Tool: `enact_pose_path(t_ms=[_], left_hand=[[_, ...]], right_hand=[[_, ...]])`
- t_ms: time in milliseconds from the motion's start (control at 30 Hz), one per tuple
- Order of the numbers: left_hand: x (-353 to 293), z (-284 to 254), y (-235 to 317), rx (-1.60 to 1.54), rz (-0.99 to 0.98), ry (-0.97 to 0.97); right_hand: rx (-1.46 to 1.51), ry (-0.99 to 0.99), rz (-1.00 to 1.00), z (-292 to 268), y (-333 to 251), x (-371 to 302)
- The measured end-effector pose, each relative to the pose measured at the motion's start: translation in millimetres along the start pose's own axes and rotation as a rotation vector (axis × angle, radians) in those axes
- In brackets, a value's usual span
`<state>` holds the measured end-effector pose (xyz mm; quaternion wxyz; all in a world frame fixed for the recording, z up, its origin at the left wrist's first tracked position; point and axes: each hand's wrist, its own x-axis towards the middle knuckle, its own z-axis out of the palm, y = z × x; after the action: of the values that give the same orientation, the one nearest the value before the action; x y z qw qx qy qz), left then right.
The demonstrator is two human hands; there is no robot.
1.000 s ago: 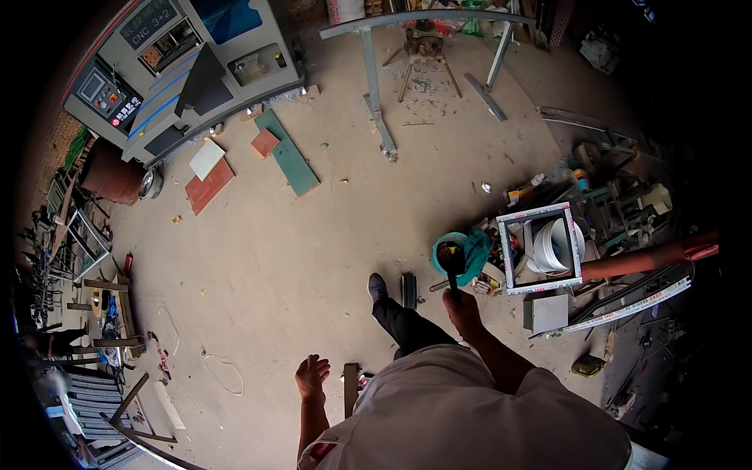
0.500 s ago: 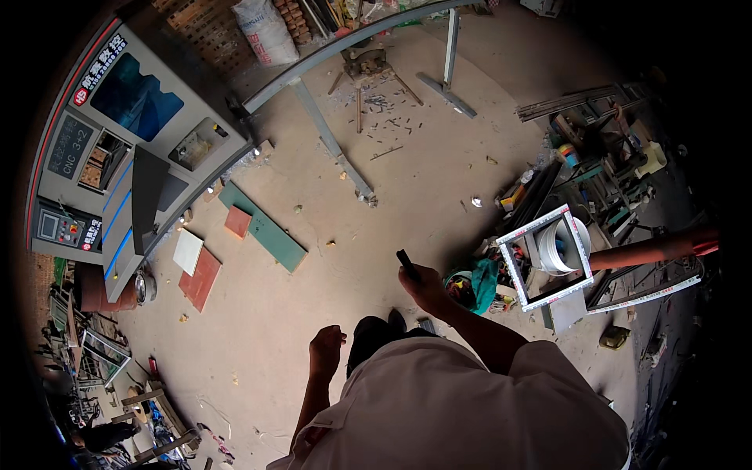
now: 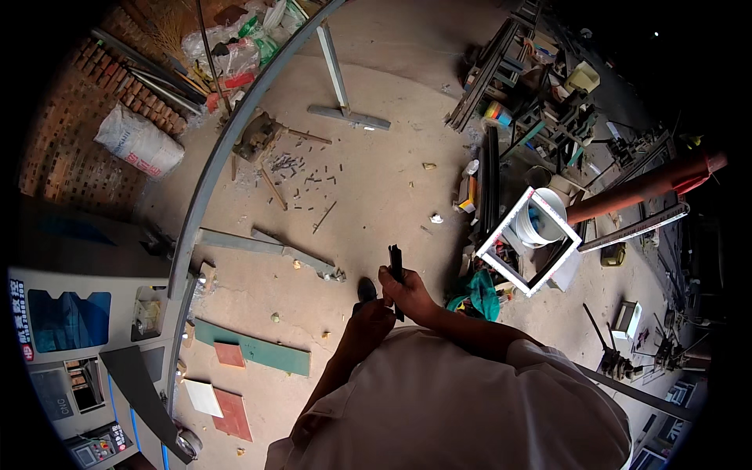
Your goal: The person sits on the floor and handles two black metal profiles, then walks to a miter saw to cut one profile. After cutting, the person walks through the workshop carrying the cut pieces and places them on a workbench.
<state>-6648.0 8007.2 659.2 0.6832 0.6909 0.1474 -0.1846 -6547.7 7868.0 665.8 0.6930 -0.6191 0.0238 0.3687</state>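
Observation:
A short black bar (image 3: 395, 260), channel-like at its upper end, stands out of my right hand (image 3: 413, 298). The fingers of that hand are wrapped round it. Against its left side is my left hand (image 3: 371, 321), curled with thumb and fingers drawn together. What the left fingers pinch, if anything, is hidden; I cannot tell whether they grip the bar too. Both hands are in front of my body, above the floor, with a dark shoe (image 3: 366, 290) just beyond the left one.
A white-edged square frame (image 3: 501, 266) and white bucket (image 3: 540, 223) stand at right, near a green bag (image 3: 479, 296). Long metal rail (image 3: 205, 184) curves across the left, its feet on the floor. Boards (image 3: 274, 352) lie lower left beside a grey machine (image 3: 86, 352).
My left hand has come up and right to meet the right hand at the black bar. The view has turned left, so the machine now sits lower and the rail nearer.

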Motion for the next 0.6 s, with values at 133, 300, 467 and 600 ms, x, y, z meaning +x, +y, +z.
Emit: enact_pose_path(t_ms=[133,300,467,600], left_hand=[[92.7,-63.9,66.5,0.115,0.114,-0.130],[214.9,-113.3,120.6,0.104,0.115,-0.290],[350.9,-134.6,149.6,0.128,0.012,-0.339],[472.0,-156.9,181.9,0.476,0.134,-0.284]], right_hand=[[0.126,0.084,-0.204,11.3,-63.9,90.0],[0.270,0.188,-0.095,-13.4,-132.5,177.6],[0.375,0.255,-0.065,-60.9,-168.0,300.8],[0.409,0.394,-0.081,-102.4,-214.4,419.6]])
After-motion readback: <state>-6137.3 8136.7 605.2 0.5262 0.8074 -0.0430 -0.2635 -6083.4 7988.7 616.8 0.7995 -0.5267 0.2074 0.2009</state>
